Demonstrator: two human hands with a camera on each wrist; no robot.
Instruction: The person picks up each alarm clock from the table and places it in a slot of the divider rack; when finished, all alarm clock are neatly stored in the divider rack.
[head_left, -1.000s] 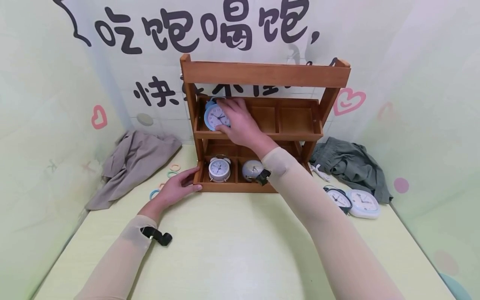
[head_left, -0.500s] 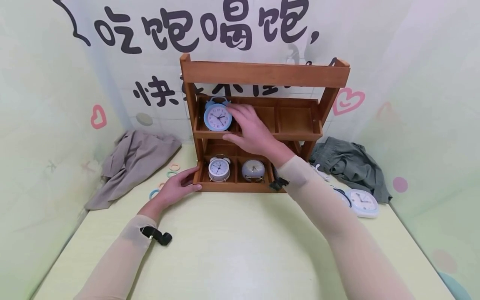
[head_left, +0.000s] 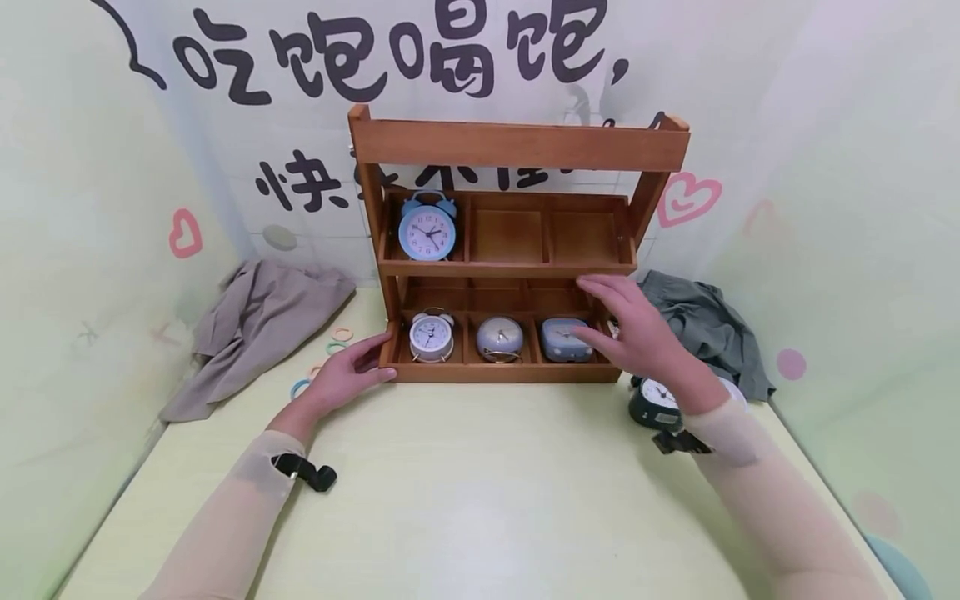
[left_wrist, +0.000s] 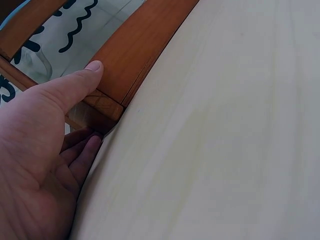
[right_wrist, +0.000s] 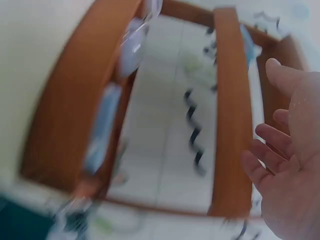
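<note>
A brown two-tier wooden shelf stands against the back wall. My left hand grips its lower left corner; in the left wrist view the thumb lies on the front board and the fingers tuck round the end. My right hand, fingers extended and holding nothing, is in front of the shelf's right end. A blue twin-bell alarm clock sits in the upper left compartment. Along the lower tier stand a white twin-bell clock, a round greyish-lavender clock and a blue-grey rounded clock.
A black alarm clock stands on the table right of the shelf; a white one behind it is mostly hidden by my right wrist. Crumpled cloths, brownish-grey and dark grey, lie at both sides. Several coloured rings lie by my left hand.
My right hand has let go of the blue twin-bell clock, leaving it in the upper left compartment, and moved right and down. My left hand stays at the shelf corner.
</note>
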